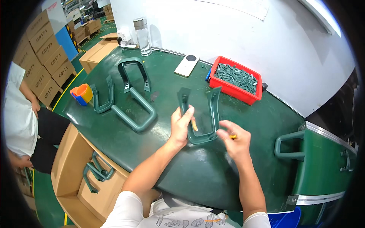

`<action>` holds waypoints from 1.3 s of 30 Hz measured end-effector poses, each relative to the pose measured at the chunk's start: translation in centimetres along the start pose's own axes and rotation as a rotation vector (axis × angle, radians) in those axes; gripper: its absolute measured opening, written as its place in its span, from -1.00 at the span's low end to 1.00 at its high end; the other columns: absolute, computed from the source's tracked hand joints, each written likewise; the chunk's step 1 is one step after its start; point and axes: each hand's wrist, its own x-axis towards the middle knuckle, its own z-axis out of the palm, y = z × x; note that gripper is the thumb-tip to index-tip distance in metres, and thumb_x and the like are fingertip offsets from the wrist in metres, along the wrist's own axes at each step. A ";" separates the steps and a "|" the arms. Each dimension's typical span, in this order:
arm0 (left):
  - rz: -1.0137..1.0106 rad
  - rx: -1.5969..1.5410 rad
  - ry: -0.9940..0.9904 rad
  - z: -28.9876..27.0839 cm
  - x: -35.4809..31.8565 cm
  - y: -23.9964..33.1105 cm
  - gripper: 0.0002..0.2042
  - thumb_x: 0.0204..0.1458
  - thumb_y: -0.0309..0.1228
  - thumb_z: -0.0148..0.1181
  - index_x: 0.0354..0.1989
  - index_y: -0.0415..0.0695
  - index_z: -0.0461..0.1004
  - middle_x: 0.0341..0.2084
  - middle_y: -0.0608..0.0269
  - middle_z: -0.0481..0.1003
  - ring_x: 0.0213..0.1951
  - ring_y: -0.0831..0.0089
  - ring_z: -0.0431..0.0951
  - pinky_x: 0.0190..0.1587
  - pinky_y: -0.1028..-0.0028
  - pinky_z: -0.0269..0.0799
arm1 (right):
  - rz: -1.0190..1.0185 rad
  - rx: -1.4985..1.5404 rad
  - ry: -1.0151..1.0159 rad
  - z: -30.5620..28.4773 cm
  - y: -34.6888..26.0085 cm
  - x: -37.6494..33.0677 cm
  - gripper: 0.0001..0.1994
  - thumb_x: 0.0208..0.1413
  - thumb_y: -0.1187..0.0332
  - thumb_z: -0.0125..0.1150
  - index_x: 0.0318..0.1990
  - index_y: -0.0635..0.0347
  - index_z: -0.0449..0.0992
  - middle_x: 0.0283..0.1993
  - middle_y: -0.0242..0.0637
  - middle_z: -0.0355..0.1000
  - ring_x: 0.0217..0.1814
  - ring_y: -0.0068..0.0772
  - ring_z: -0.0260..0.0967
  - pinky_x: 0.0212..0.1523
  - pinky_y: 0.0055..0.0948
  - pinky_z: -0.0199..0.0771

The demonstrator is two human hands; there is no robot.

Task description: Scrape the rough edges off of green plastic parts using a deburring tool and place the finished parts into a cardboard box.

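U-shaped green handle [201,140] is nearer the person than the red bin [232,92] & to its L, apart from it. Bend faces the person, both legs point away, hollow inner side partly showing. L hand [181,127] is clamped on the L leg near the bend, thumb on top. R hand [236,143] is at the R corner of the bend, fingers curled together w/ a small yellow item [232,136] held among them; can't tell what it is, or if those fingertips touch the handle.

Step in hand, prob.: close work at that R corner. To do it well, make the L grip the anchor: firm on the leg, no twist, so R can make small, controlled moves. Tilt the corner toward the eyes for a clear look & approach w/ R fingertips from outside the bend. L fingers s/b out of the yellow item's path, in case it's sharp. Light pressure is best; the surface looks smooth & could scuff or slip.

Handle s/b clear of the bin too: swinging the legs far could knock the loose small green pieces [236,78] inside it. Phone [186,65], just L of the bin, also wants room.
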 end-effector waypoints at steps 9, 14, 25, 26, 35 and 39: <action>0.167 -0.183 0.159 -1.1 -0.3 -1.8 -0.86 0.13 -0.35 0.00 -0.28 -0.16 0.28 -0.77 0.32 0.26 -0.76 0.51 0.27 -0.72 0.55 0.20 | 0.335 0.177 -0.088 2.9 1.4 -0.3 -0.52 0.06 0.18 0.23 0.00 0.42 0.39 -0.49 -0.43 0.33 -0.55 -0.67 0.25 -0.50 -0.63 0.30; 0.219 -0.162 0.198 -0.9 -1.0 -2.5 -0.86 0.14 -0.36 -0.01 -0.27 -0.16 0.29 -0.73 0.34 0.26 -0.72 0.53 0.27 -0.68 0.54 0.22 | 0.280 0.178 -0.042 3.5 0.9 -0.3 -0.61 0.09 0.29 0.18 -0.02 0.42 0.39 -0.52 -0.35 0.35 -0.54 -0.64 0.28 -0.43 -0.59 0.36; 0.601 0.097 0.143 0.5 -3.1 -3.4 -0.93 0.13 -0.48 -0.04 -0.27 -0.19 0.27 -0.54 0.34 0.29 -0.54 0.59 0.28 -0.45 0.55 0.23 | 0.374 0.150 0.284 5.9 1.5 1.0 -0.76 0.08 0.43 0.16 -0.15 0.45 0.45 -0.50 -0.37 0.42 -0.61 -0.67 0.25 -0.59 -0.60 0.31; 0.579 0.108 0.158 0.3 -3.3 -3.3 -0.93 0.13 -0.48 -0.04 -0.27 -0.20 0.27 -0.54 0.34 0.29 -0.53 0.59 0.28 -0.44 0.55 0.23 | 0.489 0.241 0.218 5.8 1.1 1.0 -0.76 0.08 0.42 0.16 -0.17 0.44 0.46 -0.48 -0.33 0.44 -0.61 -0.66 0.27 -0.60 -0.60 0.31; 0.549 0.147 0.030 -0.6 -2.9 -3.5 -0.86 0.12 -0.45 0.00 -0.23 -0.23 0.26 -0.54 0.29 0.31 -0.49 0.58 0.29 -0.39 0.55 0.23 | 0.644 0.404 -0.033 3.3 1.9 1.8 -0.72 0.07 0.23 0.21 -0.32 0.35 0.49 -0.57 -0.33 0.42 -0.70 -0.66 0.24 -0.74 -0.68 0.06; 0.549 0.150 0.016 -0.5 -2.8 -3.4 -0.86 0.11 -0.45 0.00 -0.23 -0.23 0.26 -0.53 0.28 0.33 -0.48 0.58 0.29 -0.38 0.55 0.23 | 0.698 0.396 -0.029 2.9 2.3 1.8 -0.68 0.03 0.21 0.26 -0.30 0.37 0.49 -0.64 -0.37 0.36 -0.73 -0.67 0.22 -0.74 -0.68 0.04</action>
